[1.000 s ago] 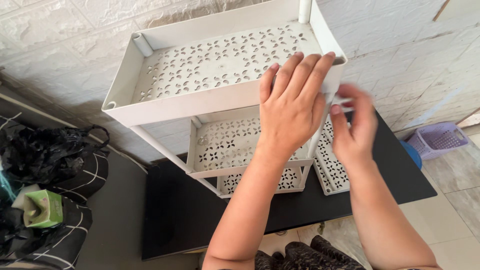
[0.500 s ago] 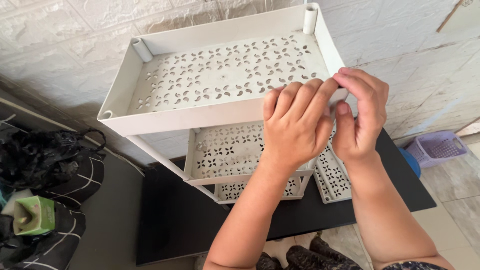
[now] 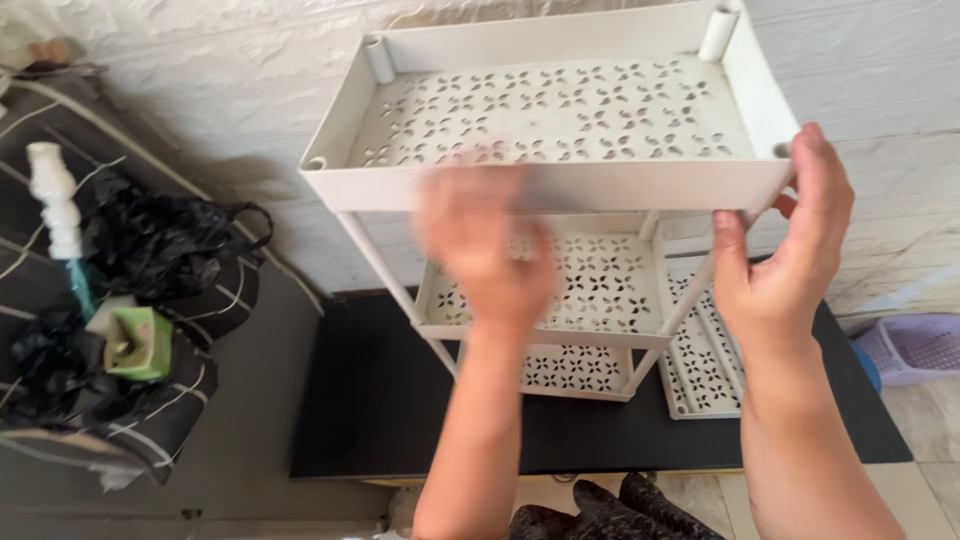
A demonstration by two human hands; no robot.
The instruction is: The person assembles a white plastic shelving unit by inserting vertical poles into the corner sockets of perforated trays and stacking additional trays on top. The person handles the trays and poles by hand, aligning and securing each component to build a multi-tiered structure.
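**Right hand on rack's top tier; left hand blurred in front of it**

The white plastic rack [image 3: 560,110] stands on a black desk [image 3: 380,400] against a white textured wall [image 3: 200,40]. It fills the upper centre of the view, from about 10 o'clock round to 2 o'clock. Its top tier is a perforated tray with post sockets at the corners. Two lower tiers [image 3: 590,290] show beneath it, joined by slim white posts.

The right hand [image 3: 785,250] is at 3 o'clock, at the near right corner of the top tier. Its fingers are pressed together and lie up the tray's right end wall, with the thumb under the front edge, so the corner sits pinched between thumb and fingers.

The left hand [image 3: 485,250] is at the centre, in front of the top tier's front wall. It is smeared by motion blur. The fingers appear loosely spread; whether they touch the tray cannot be told.

A loose perforated shelf panel [image 3: 700,370] lies on the desk at 4 o'clock, just beside the rack's lower tiers.

At 9 o'clock, well apart from the rack, sit black plastic bags [image 3: 160,250], a small green carton [image 3: 140,345] and a white bottle [image 3: 55,200]. A lilac basket [image 3: 915,345] stands on the floor at the right edge.
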